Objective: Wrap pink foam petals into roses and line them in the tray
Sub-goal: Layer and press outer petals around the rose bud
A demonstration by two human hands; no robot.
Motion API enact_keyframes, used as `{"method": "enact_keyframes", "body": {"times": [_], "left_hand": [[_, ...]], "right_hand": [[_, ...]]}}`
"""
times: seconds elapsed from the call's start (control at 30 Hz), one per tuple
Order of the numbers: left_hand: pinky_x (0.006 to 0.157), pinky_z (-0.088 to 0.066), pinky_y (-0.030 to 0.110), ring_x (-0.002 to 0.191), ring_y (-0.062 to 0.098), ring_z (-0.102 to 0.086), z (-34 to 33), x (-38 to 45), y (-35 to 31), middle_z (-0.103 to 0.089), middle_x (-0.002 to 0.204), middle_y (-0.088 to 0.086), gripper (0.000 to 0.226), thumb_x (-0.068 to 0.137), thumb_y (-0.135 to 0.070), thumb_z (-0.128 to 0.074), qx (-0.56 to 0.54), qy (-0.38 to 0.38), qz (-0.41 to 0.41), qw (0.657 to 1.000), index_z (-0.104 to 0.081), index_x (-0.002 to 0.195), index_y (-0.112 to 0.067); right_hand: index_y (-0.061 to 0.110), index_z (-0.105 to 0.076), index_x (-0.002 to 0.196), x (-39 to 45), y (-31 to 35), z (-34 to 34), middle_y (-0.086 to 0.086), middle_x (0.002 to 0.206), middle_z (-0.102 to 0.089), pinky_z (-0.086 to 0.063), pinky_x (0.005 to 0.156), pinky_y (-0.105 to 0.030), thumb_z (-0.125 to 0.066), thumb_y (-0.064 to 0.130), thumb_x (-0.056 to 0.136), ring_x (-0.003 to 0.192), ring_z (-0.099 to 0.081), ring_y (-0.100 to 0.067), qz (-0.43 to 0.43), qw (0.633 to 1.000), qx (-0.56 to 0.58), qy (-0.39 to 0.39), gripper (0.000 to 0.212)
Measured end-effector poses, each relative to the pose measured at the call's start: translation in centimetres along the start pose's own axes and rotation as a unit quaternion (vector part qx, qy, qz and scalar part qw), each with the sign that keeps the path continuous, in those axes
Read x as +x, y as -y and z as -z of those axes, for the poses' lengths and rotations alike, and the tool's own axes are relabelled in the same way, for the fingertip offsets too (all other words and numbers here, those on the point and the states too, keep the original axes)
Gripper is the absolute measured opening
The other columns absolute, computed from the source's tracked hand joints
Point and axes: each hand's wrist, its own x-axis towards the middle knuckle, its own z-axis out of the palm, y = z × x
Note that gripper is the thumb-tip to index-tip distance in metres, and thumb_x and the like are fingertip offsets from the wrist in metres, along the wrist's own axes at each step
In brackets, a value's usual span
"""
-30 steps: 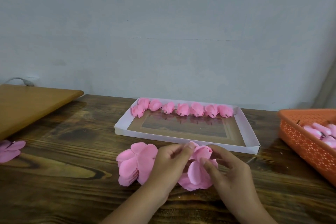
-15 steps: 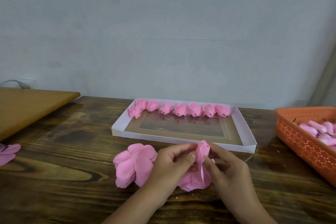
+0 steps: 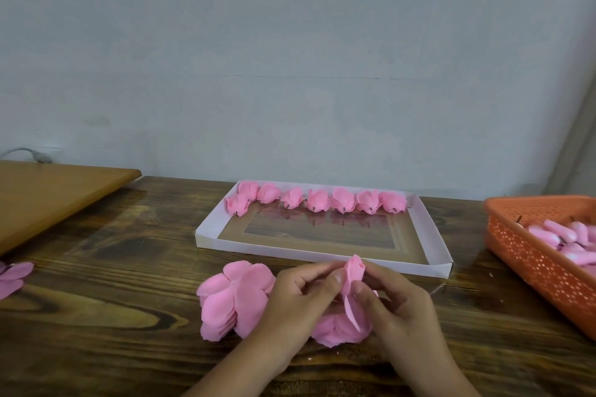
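Observation:
A half-wrapped pink foam rose (image 3: 353,271) stands upright between my hands, just in front of the white tray (image 3: 429,229). My left hand (image 3: 300,303) pinches its left side with thumb and fingertips. My right hand (image 3: 400,309) pinches the right side, with one loose petal hanging down by its thumb. More of the rose's petals (image 3: 338,330) spread on the table under my hands. A stack of flat pink petal sheets (image 3: 232,300) lies to the left of my left hand. Several finished roses (image 3: 317,200) line the tray's far edge.
An orange perforated basket (image 3: 529,251) with pink foam pieces sits at the right. A light wooden board (image 3: 48,196) lies at the back left, and a loose pink petal sheet (image 3: 13,277) at the left edge. The dark wooden table (image 3: 113,267) meets a grey wall behind.
The petals have been folded up tighter round the bud, which now stands narrower and taller between my fingers. Both hands stay in the same spot in front of the tray.

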Motion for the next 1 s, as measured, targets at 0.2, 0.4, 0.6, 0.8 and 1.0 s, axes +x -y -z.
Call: {"method": "enact_keyframes", "body": {"times": [0.2,0.4,0.6,0.8,1.0], "left_hand": [[0.086,-0.056,0.023,0.108,0.018,-0.072,0.2,0.0,0.1,-0.077,0.112,0.001,0.026,0.093,-0.031,-0.07,0.026,0.01,-0.007,1.0,-0.076,0.117,-0.026],[0.094,-0.057,0.032,0.112,0.018,-0.07,0.3,0.1,0.2,-0.076,0.116,0.0,0.027,0.097,-0.032,-0.067,0.052,0.033,0.013,0.998,-0.074,0.121,-0.022],[0.076,-0.057,0.021,0.099,0.017,-0.075,0.1,0.2,0.1,-0.079,0.102,0.003,0.023,0.091,-0.04,-0.072,0.013,-0.007,0.057,0.998,-0.079,0.105,-0.022],[0.102,-0.052,0.055,0.108,0.037,-0.07,0.5,0.9,0.0,-0.077,0.105,0.015,0.037,0.081,-0.039,-0.075,-0.091,-0.111,0.111,0.983,-0.077,0.101,-0.007],[0.091,-0.056,0.056,0.104,0.042,-0.071,0.6,0.9,-0.1,-0.076,0.103,0.02,0.039,0.081,-0.04,-0.074,-0.103,-0.111,0.115,0.982,-0.076,0.1,-0.006]], "right_hand": [[0.041,-0.076,0.1,0.2,0.3,0.0,0.004,0.097,-0.077,-0.059,0.08,-0.04,-0.075,0.018,0.083,0.093,-0.073,-0.016,-0.001,0.999,0.038,-0.008,0.029],[0.041,-0.077,0.098,0.2,1.0,0.1,0.005,0.1,-0.074,-0.057,0.078,-0.029,-0.071,0.024,0.083,0.096,-0.068,-0.014,0.016,1.0,0.016,0.009,0.024],[0.04,-0.074,0.103,0.1,1.3,-0.1,0.0,0.1,-0.076,-0.057,0.083,-0.041,-0.068,0.009,0.091,0.096,-0.071,-0.018,0.0,0.998,0.048,0.042,0.033],[0.048,-0.06,0.114,-0.5,1.6,0.0,0.019,0.121,-0.063,-0.051,0.08,-0.015,-0.048,0.005,0.067,0.113,-0.059,-0.007,0.096,0.99,-0.078,0.074,0.065],[0.035,-0.076,0.101,-0.7,0.5,-0.6,0.006,0.126,-0.058,-0.058,0.076,-0.026,-0.077,0.007,0.08,0.115,-0.061,-0.016,0.173,0.971,-0.16,0.032,0.035]]}}
